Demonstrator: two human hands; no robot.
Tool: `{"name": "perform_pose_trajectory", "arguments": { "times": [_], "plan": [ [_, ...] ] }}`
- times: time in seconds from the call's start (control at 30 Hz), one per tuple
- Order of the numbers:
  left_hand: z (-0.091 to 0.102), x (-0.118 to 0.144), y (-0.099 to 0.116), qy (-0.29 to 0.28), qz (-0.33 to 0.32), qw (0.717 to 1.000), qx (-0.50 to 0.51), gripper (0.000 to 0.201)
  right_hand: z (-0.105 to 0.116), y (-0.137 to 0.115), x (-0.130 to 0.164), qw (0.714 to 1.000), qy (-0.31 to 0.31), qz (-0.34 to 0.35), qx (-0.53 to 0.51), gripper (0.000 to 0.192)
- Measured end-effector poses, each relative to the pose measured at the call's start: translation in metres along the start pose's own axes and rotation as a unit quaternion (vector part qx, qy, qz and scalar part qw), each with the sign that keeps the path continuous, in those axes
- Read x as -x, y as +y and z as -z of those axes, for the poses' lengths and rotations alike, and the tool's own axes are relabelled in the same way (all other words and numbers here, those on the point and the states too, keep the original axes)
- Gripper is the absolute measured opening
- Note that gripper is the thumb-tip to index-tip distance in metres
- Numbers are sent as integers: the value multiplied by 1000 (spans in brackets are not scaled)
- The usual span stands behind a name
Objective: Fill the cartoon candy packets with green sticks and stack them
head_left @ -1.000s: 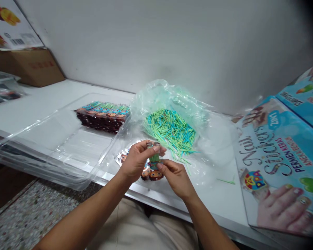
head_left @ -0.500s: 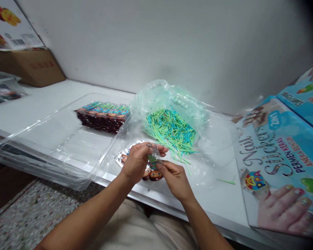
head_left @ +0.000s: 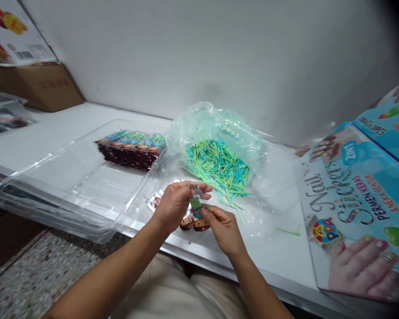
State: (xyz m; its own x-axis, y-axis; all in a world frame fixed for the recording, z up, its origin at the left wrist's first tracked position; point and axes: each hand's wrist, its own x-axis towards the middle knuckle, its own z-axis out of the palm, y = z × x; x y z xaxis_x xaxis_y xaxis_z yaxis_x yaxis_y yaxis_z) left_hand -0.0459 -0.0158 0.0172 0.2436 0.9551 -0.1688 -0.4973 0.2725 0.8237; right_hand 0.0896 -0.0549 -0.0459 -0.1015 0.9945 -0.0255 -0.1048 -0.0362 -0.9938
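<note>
My left hand [head_left: 176,201] pinches the top of a small clear sleeve [head_left: 196,192] just above the table edge. My right hand [head_left: 221,226] holds a thin green stick [head_left: 195,204] whose upper part sits inside that sleeve. Under both hands lie a few small packets with cartoon faces [head_left: 194,223]. Just beyond the hands, an open clear plastic bag [head_left: 219,133] holds a heap of green and blue sticks [head_left: 219,166]. A row of filled packets [head_left: 133,146] lies in a clear plastic tray [head_left: 69,186] to the left.
A blue "Nail Stickers" display box [head_left: 359,208] stands at the right, a second one [head_left: 390,128] behind it. A cardboard box [head_left: 36,84] sits far left by the wall. One loose green stick [head_left: 287,231] lies on the white table [head_left: 46,128].
The green stick has slid deeper into the sleeve; less of it shows between my hands. My right hand has risen slightly toward my left. The packets underneath are more exposed.
</note>
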Motion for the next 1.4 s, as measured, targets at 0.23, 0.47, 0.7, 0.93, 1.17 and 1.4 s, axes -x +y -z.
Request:
{"name": "perform_pose_trajectory", "arguments": {
  "times": [0.23, 0.47, 0.7, 0.93, 1.17, 1.4],
  "plan": [
    [1, -1, -2, -11, -19, 1000, 4, 21, 1, 0, 0, 1000, 12, -4, 5, 27],
    [2, -2, -2, -8, -20, 1000, 1, 20, 0, 0, 0, 999, 37, -3, 13, 28],
    [0, -1, -1, -10, -19, 1000, 12, 18, -3, 1, 0, 998, 53, -10, -16, 30],
    [1, -1, 0, 8, -11, 1000, 5, 21, -1, 2, 1, 1000, 28, -3, 1, 28],
    [-1, 1, 3, 12, -2, 1000, -3, 46, -5, 3, 2, 998, 50, 22, 19, 25],
    [-3, 2, 1, 0, 3, 1000, 17, 40, -6, 1, 1, 997, 70, 29, 19, 23]
  ]
}}
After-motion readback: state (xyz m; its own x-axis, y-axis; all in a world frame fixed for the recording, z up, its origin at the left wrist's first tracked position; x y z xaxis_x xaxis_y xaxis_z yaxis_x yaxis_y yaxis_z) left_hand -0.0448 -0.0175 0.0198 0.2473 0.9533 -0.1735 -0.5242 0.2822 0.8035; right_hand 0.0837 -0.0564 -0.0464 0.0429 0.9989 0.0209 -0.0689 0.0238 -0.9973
